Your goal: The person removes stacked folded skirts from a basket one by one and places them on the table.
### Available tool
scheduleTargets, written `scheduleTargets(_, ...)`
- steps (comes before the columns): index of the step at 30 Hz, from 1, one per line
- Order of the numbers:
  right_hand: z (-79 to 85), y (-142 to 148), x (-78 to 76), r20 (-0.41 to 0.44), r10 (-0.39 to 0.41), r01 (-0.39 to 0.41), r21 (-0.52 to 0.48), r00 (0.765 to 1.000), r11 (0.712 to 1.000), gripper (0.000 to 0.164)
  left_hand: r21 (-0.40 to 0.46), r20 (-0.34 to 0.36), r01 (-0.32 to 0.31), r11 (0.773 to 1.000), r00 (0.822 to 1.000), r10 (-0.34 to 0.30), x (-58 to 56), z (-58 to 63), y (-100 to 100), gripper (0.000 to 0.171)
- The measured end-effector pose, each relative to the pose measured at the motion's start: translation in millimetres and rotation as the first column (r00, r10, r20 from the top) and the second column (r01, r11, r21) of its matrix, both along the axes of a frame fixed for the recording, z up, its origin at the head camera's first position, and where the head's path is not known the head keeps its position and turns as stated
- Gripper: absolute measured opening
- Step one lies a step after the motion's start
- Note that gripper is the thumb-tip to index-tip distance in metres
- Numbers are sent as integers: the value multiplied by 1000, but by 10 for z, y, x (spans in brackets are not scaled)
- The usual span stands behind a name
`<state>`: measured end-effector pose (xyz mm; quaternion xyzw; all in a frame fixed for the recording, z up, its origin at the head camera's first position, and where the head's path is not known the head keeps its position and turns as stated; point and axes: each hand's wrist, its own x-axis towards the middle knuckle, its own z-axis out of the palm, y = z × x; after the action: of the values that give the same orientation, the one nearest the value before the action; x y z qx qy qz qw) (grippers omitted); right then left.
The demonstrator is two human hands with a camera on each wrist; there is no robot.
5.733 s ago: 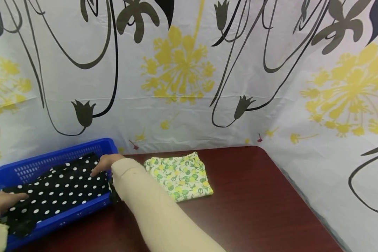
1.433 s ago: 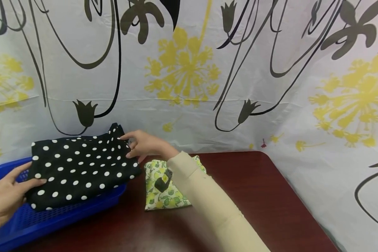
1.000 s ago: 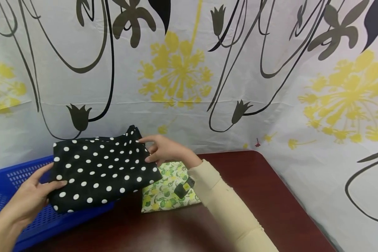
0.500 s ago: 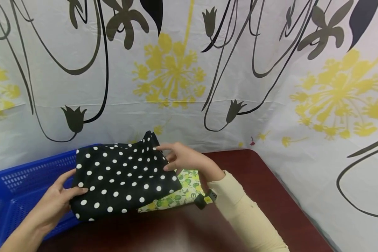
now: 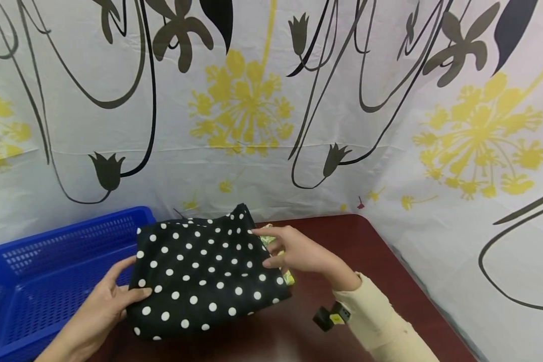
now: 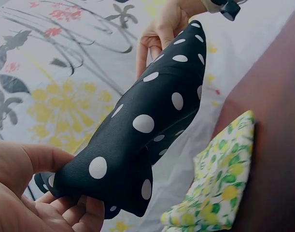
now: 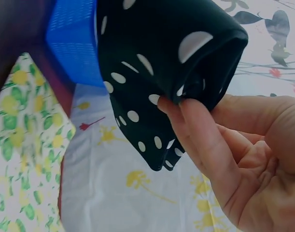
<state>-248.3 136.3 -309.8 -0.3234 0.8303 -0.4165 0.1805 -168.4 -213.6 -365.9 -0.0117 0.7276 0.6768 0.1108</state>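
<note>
A folded black cloth with white polka dots (image 5: 203,276) is held up between both hands. My left hand (image 5: 108,301) grips its left side, thumb on the front and fingers behind. At the opposite side my right hand (image 5: 294,251) pinches the edge between thumb and fingers, as the right wrist view shows closely. Below the held cloth lies a folded cloth printed with yellow lemons and green leaves (image 6: 219,183); in the head view the black cloth covers most of it.
To the left stands a blue plastic basket (image 5: 72,229) with perforated walls, nothing visible inside it. The dark red-brown table (image 5: 326,236) has a rounded far right corner. Behind it hangs a white sheet (image 5: 262,186) with flower prints. A small black device (image 5: 330,317) is at my right wrist.
The black polka-dot cloth, first lying in the basket, has been lifted out by both hands and carried right, over the lemon-print cloth, which it now largely hides.
</note>
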Motion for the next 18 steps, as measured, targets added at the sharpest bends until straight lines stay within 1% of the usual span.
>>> scheduleTargets(6, -140, 203, 187, 2, -41, 41, -8, 999, 999, 65, 90, 48, 48, 995, 997, -52, 80, -98, 158, 83)
scheduleTargets(8, -189, 268, 259, 9, -58, 58, -12, 998, 998, 63, 136, 70, 80, 987, 993, -90, 107, -143, 194, 83)
scheduleTargets(9, -215, 298, 297, 15, -67, 67, -15, 998, 998, 63, 146, 69, 104, 984, 991, -115, 122, -167, 201, 83)
scheduleTargets(12, -279, 374, 423, 51, -99, 101, -28, 994, 995, 62, 218, 83, 159, 963, 980, -181, 166, -245, 234, 85)
scheduleTargets(14, -324, 417, 502, 80, -117, 121, -48, 990, 991, 62, 241, 81, 181, 954, 975, -206, 202, -307, 256, 86)
scheduleTargets(15, -346, 437, 538, 91, -120, 126, -57, 989, 990, 61, 250, 87, 182, 951, 974, -209, 220, -341, 271, 87)
scheduleTargets(16, -368, 460, 572, 106, -121, 129, -70, 987, 989, 61, 275, 92, 183, 944, 972, -215, 238, -389, 287, 87)
scheduleTargets(18, -421, 512, 635, 136, -112, 127, -103, 984, 987, 61, 316, 71, 198, 928, 970, -232, 277, -506, 307, 83)
